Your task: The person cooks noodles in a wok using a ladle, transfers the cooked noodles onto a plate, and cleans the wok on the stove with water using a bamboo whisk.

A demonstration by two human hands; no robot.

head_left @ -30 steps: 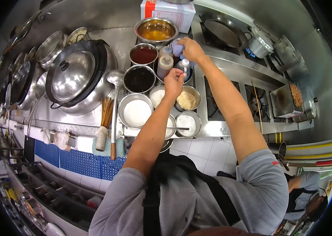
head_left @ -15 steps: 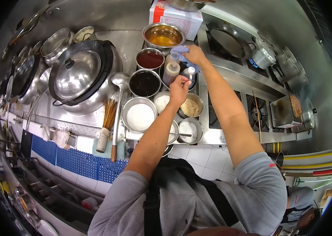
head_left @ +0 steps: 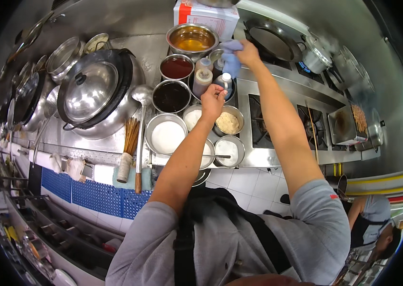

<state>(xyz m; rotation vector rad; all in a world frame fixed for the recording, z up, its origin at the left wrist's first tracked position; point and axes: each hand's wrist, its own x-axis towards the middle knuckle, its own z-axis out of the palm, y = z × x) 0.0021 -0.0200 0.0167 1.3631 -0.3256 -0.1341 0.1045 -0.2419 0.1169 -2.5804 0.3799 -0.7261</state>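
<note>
My right hand [head_left: 248, 54] grips a crumpled blue cloth [head_left: 231, 59], which hangs beside a group of squeeze bottles. My left hand [head_left: 213, 100] is closed, its fingertips pinched by the white-topped bottle [head_left: 226, 81]; what they hold is too small to make out. A clear squeeze bottle [head_left: 203, 81] with a pale cap stands just beyond that hand. These bottles stand together in a dark round container, partly hidden by the hand. Below my left hand are a bowl of beige powder [head_left: 227, 122] and a bowl of white granules [head_left: 167, 136].
Pots of dark sauce [head_left: 172, 96], red sauce [head_left: 177, 67] and golden liquid [head_left: 193, 42] line the counter. At left stand a lidded wok [head_left: 91, 90], a ladle [head_left: 142, 95] and a bamboo brush [head_left: 128, 148]. A pot [head_left: 316, 57] sits over a lit burner; a person [head_left: 375, 219] is behind at right.
My right hand has moved away and to the right with the cloth, off the bottles. My left hand stays close to the white-topped bottle. The whole view has shifted slightly.
</note>
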